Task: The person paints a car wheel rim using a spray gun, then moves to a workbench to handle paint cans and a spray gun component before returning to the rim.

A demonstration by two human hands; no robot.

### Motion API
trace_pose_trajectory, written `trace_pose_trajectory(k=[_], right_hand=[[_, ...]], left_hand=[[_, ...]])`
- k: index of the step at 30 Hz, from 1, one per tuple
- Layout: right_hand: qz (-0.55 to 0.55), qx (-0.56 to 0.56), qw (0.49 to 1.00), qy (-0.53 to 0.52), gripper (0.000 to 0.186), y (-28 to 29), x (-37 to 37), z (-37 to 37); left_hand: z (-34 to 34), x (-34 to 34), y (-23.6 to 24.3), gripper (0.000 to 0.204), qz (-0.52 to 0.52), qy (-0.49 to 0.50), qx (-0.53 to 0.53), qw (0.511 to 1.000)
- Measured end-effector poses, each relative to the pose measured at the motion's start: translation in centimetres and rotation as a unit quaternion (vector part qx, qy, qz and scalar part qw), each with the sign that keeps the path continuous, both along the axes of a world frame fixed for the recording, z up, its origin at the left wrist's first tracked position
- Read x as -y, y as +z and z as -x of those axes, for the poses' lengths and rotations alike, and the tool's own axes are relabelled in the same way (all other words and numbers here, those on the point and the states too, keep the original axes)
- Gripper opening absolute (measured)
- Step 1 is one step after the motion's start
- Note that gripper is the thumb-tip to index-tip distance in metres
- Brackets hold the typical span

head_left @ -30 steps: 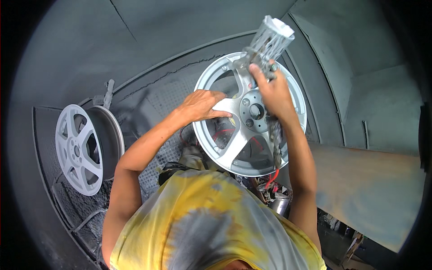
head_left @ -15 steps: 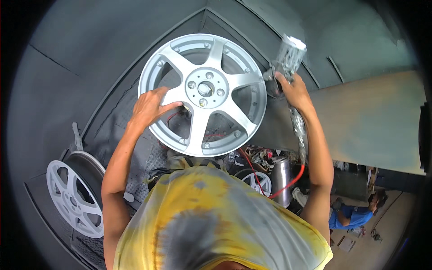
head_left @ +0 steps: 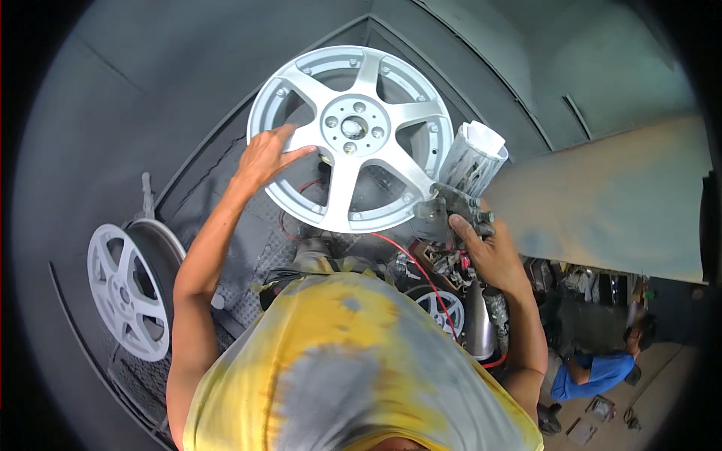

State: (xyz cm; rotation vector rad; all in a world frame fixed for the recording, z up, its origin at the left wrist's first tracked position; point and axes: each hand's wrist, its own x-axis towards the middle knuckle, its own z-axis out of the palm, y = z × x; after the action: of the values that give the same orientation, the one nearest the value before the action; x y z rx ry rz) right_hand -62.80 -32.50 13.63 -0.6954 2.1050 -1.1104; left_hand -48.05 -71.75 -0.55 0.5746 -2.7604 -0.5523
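Note:
A silver-white six-spoke wheel faces up in front of me, bolts around its inner rim. My left hand grips its left side, thumb lying across a spoke and fingers curled into an opening. My right hand is wrapped around a paint-smeared spray gun at the wheel's lower right edge; a silver-streaked cup tops the gun. A wrapped hose runs down from it and continues in red.
Grey booth walls surround me. Another wheel stands at left, a smaller one lies below, beside a metal cylinder and clutter. A board spans the right side. A co-worker in blue is at lower right.
The spray gun in my right hand has moved from over the wheel's top down to its lower right edge. My left hand still holds the wheel, which appears higher in view than a second ago.

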Motion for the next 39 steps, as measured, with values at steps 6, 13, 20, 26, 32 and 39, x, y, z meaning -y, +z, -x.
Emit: trace_pose_trajectory(k=[6,13,20,26,32,39], right_hand=[[0.060,0.016,0.997,0.042,0.024,4.1,1.6,-1.9],[0.187,-0.072,0.970,0.139,0.024,4.9,8.5,-1.4],[0.185,-0.155,0.957,0.161,0.029,7.1,17.3,-0.2],[0.148,-0.204,0.958,0.139,0.036,6.3,22.4,4.1],[0.137,-0.264,0.952,0.076,0.042,5.7,23.9,9.7],[0.075,-0.283,0.956,-0.012,0.045,6.2,20.0,14.6]], left_hand=[[-1.0,-8.0,0.3,0.058,-0.046,0.067,0.012,0.997],[0.1,-19.0,1.0,0.056,-0.170,0.030,0.024,0.985],[2.6,-22.1,0.5,0.048,-0.221,-0.220,-0.058,0.948],[-3.0,-20.4,-1.0,0.048,-0.084,-0.271,-0.015,0.959],[-5.9,-19.9,0.3,0.049,-0.072,-0.274,0.006,0.959],[-7.3,-19.6,2.2,0.048,-0.130,-0.272,0.019,0.953]])
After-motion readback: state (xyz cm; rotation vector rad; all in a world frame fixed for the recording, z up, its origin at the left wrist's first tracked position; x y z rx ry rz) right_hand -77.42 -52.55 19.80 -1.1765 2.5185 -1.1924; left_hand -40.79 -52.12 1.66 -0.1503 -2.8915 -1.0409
